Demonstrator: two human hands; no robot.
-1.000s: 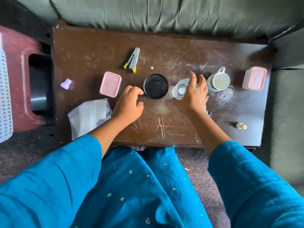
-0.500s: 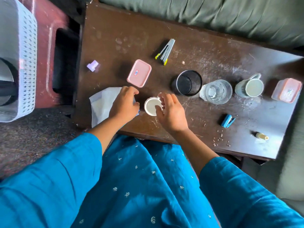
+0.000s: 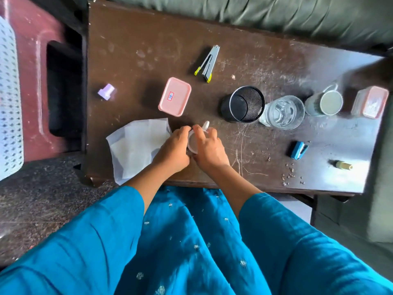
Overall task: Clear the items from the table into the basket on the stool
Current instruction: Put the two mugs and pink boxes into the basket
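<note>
Scratched brown table [image 3: 276,60]: left hand [image 3: 173,145] and right hand [image 3: 209,149] are both closing around white mug [image 3: 192,143] near front edge. Ceramic, rigid, breakable; gripping body works. Basket [image 3: 9,103] is waiting far left.

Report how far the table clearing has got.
Done: nothing visibly; the basket interior is out of view. In hand: both the left hand and right hand clasp a small white cup near the front edge. Left: pink box, mesh holder, glass, mug, both staplers, tissue and more.
</note>
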